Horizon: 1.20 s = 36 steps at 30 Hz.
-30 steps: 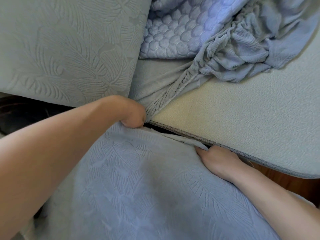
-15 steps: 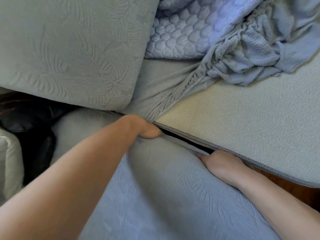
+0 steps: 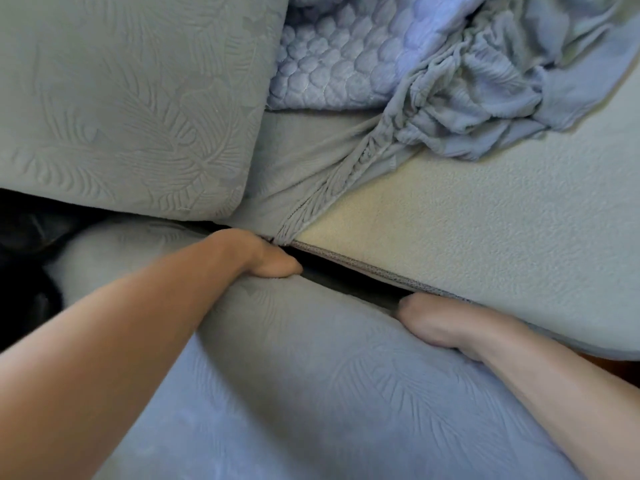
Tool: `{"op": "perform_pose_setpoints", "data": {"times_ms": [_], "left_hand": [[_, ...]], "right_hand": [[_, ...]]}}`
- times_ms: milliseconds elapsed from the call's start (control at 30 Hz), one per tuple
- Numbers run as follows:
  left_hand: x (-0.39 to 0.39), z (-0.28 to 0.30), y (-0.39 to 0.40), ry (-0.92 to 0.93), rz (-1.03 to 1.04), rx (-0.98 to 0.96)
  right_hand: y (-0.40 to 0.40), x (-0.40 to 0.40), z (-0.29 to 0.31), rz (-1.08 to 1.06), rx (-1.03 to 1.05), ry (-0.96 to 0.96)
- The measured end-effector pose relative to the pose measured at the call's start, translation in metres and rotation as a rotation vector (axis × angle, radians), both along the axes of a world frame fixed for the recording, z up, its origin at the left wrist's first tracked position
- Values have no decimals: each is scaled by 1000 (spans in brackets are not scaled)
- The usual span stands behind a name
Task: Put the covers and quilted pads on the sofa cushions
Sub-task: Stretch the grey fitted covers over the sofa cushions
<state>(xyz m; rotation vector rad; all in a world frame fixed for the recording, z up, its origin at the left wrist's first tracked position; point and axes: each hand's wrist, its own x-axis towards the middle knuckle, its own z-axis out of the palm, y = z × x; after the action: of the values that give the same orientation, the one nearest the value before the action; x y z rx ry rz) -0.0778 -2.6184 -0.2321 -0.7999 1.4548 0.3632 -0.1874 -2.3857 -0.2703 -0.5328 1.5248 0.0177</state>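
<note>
The near cushion is wearing its leaf cover already, and it is lying low in the picture, right in front of the person. The left hand is reaching over its far edge and pressing down into the dark gap behind it. The right hand is doing the same a bit to the right. The fingers of both hands are going down out of sight, so I cannot tell if they are pinching the cover, spreading flat, or just pushing. It looks like the person is tucking this cushion into its place. A second cushion with the same leaf cover is sitting up at the top left, so that one looks done too. The big pale cushion on the right is mostly bare. A loose cover is bunching on top of it, with only one stretchy corner pulling down toward the gap. A quilted pad is lying rumpled behind, not spread on anything yet. So a lot is still waiting. The gap is thin, with the bare cushion's edge hanging close over the hands, so there is little room to wiggle. Something dark is sitting at the left side.
</note>
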Motion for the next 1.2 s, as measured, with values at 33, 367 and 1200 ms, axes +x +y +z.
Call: {"op": "perform_pose_setpoints", "data": {"times_ms": [33, 367, 1200], "left_hand": [[1, -2, 0, 9, 3, -3], [5, -44, 24, 133, 70, 154], [-84, 13, 210, 361, -290, 93]], "right_hand": [[-1, 1, -4, -34, 36, -51], [163, -68, 16, -425, 100, -180], [273, -22, -58, -1241, 230, -48]]}}
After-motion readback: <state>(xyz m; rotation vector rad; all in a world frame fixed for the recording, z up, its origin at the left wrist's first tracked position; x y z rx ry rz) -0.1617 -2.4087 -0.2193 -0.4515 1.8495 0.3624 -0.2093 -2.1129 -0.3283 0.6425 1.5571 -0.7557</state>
